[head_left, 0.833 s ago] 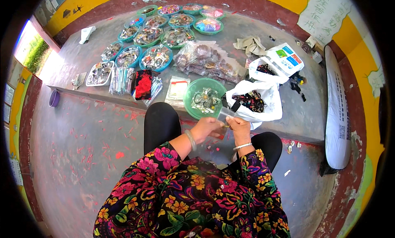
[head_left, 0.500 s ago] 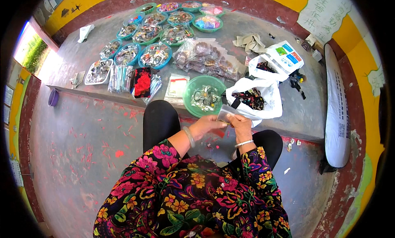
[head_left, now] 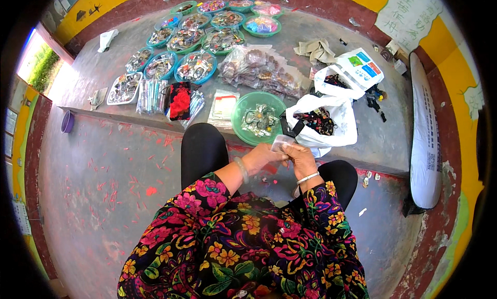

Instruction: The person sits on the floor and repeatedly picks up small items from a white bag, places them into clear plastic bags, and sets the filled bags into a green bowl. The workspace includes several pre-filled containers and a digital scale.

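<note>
A small clear plastic bag (head_left: 282, 142) is pinched between my two hands, just in front of the raised step. My left hand (head_left: 259, 158) grips its left side, fingers closed. My right hand (head_left: 301, 159) closes on the right side with the thumb on top; the bag's lower part is hidden by my fingers. Just beyond stands a green basin (head_left: 244, 132) holding several small clear packets (head_left: 260, 118). Right of it, an open white bag (head_left: 346, 133) is filled with dark, colourful small items (head_left: 317, 122).
Several basins of packaged trinkets (head_left: 195, 67) cover the step's far left. A heap of clear packets (head_left: 259, 69), flat packets (head_left: 224, 106) and a red-and-black pouch (head_left: 179, 101) lie nearer. A second white bag (head_left: 357, 74) and a long wrapped bundle (head_left: 425, 138) are on the right.
Both hands have shifted slightly, with the fingers drawn closer together over the plastic bag. The bag is tilted differently and more of it is covered.
</note>
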Available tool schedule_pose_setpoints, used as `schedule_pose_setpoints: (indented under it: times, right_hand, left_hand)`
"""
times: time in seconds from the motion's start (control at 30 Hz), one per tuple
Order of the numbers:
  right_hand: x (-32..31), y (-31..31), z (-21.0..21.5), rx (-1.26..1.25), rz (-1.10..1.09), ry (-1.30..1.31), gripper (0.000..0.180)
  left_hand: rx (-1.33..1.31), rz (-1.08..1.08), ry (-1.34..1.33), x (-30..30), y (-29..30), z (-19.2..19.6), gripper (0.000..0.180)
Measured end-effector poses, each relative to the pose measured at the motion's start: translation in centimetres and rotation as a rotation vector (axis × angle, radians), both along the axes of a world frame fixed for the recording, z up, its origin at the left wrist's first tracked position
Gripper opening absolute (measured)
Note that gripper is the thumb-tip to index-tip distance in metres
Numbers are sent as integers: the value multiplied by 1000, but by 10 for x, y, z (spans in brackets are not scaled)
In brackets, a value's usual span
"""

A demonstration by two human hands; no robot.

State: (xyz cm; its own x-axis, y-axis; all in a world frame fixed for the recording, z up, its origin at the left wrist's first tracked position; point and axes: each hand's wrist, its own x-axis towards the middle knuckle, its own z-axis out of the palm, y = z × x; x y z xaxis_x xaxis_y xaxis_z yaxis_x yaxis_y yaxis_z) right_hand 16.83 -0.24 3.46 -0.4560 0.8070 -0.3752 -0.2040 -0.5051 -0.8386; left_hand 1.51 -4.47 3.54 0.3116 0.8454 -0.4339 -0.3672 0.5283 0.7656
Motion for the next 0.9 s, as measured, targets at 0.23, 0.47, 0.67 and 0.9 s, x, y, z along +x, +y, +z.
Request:
schedule_pose_setpoints:
  times: [0.23,0.47,0.67,0.9]
  right_hand:
    - [1,4,3,59,-150,-74,15]
    - [8,12,-2,126,-167,-122,15]
    - [3,5,-8,166,-103,-240,15]
    - [5,8,-5,128,-259,-167,13]
  left_hand:
    - [48,-199,143,-1,-1,-23,13]
    - [138,-130,54,1,0,-21,20]
    - [88,-62,50,4,3,-26,24]
    - [48,-173,99,0,2,-31,21]
